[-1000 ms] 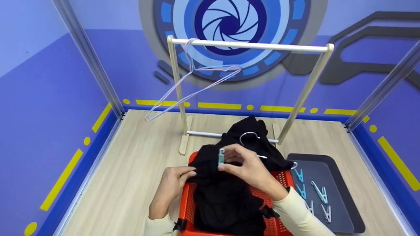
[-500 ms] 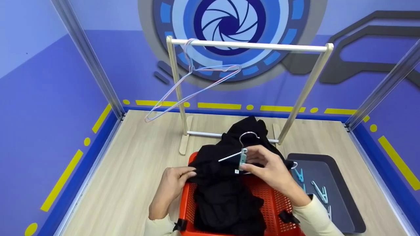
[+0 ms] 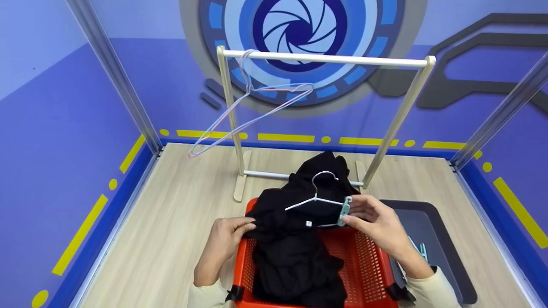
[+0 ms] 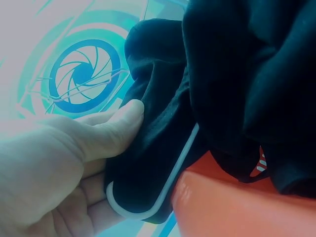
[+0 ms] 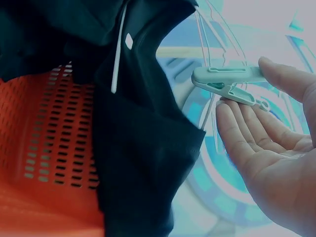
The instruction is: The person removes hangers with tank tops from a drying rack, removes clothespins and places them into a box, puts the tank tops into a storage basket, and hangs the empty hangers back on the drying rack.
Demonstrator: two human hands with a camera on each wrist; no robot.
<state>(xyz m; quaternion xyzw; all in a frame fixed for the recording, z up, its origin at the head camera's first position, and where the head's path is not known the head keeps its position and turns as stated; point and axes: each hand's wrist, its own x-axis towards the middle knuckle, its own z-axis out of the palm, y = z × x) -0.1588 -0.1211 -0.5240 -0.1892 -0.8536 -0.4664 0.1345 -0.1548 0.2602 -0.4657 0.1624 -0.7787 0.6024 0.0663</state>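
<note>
My left hand (image 3: 224,241) pinches a black garment (image 3: 295,256) at its left edge, thumb on top. In the left wrist view, the rounded end of a white hanger (image 4: 136,216) sticks out below the cloth, against the fingers. The hanger's hook and shoulders show in the head view, lying within the garment's neck opening, near a small white tag (image 3: 308,223). My right hand (image 3: 381,229) holds a pale green clothespin (image 3: 344,211) between thumb and fingers, over the garment's right side. The right wrist view shows the clothespin (image 5: 224,75) apart from the cloth, its handles between thumb and fingertips.
A red basket (image 3: 372,261) stands under the garment, part of which lies inside it. Behind is a wooden rack (image 3: 342,59), with thin pink and blue wire hangers (image 3: 248,88) at its left end. A grey tray (image 3: 436,231) with clothespins (image 3: 423,251) sits at right, partly behind the right arm.
My right hand has moved to the right with the clothespin, from near the garment's middle to its right side, uncovering the hanger. The left hand has kept its place and grip.
</note>
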